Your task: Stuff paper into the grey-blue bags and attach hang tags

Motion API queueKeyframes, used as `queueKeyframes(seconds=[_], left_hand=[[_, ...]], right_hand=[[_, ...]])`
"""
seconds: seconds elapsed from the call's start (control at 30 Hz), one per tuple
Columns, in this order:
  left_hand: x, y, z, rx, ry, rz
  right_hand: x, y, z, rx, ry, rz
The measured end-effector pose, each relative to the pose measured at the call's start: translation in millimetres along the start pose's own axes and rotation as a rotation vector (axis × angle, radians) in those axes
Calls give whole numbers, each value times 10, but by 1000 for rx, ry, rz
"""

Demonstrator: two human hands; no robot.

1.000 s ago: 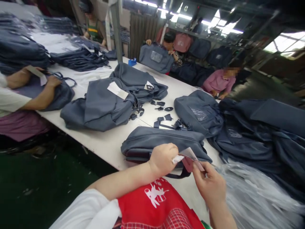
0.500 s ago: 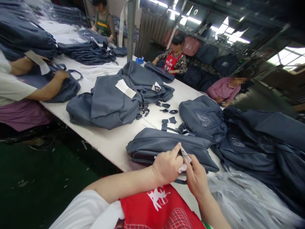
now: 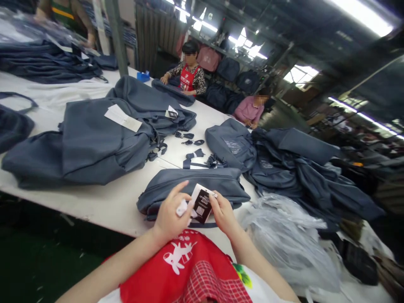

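Black-and-white printed tag (image 3: 203, 205) was up in front of the blue-grey bag (image 3: 205, 176) lying on the white table (image 3: 126, 207), with the right hand (image 3: 223, 213) pinching its edge. Left hand (image 3: 170, 216) was half-curled around a crumpled white scrap (image 3: 182, 208), index finger poking out, honestly couldn't tell if it touched the tag.

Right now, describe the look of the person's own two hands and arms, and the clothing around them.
The left hand and right hand are gloveless; no watch or bracelet shows. The forearms are bare. White shirt cloth, bearing a green-and-yellow print, shows beside a red fabric apron with a white printed figure and red-and-white checked section.
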State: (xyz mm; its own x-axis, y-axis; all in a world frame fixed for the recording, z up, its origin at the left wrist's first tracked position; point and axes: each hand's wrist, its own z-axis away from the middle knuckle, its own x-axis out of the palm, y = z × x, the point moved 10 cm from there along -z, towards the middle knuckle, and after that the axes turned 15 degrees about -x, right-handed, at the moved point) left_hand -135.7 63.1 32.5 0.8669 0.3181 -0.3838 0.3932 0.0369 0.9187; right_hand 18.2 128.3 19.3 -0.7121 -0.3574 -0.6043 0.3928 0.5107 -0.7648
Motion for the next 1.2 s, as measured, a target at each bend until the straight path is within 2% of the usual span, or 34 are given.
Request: queueKeyframes(seconds=[0.07,0.13,0.2,0.33,0.43,0.53,0.67,0.73,0.83,0.9,0.97,1.03,1.2], left_hand=[[-228,-206,-34,-115,139,55],[-300,-320,-62,-197,168,102],[-218,-312,-80,-228,112,137],[145,-191,-45,-260,-54,178],[255,-162,-3,-275,-81,129],[130,-145,11,-219,-55,4],[-180,-219,45,-136,-37,-220],[-206,-263,124,-59,-149,-271],[-167,-320,321,38,-337,-268],[-190,-393,408,19,-374,-271],[-228,-463,454,-15,-387,-280],[-267,-519,471,-37,-399,-284],[-327,-657,468,-69,-410,-308]], right_hand=[[-69,55,27,17,44,-7],[-75,62,48,15,50,-17],[-14,22,59,-8,32,-22],[297,-150,89,-139,-61,-51],[493,-222,142,-203,-112,-103],[627,-224,158,-193,-245,-134],[661,-196,76,-165,-411,-37],[695,-144,27,-118,-477,-36],[844,-79,-10,-16,-581,-168],[961,-97,-45,30,-641,-242],[1043,-169,-119,27,-694,-215],[1071,-297,-237,-45,-739,-81],[1047,-748,-435,-409,-774,345]])
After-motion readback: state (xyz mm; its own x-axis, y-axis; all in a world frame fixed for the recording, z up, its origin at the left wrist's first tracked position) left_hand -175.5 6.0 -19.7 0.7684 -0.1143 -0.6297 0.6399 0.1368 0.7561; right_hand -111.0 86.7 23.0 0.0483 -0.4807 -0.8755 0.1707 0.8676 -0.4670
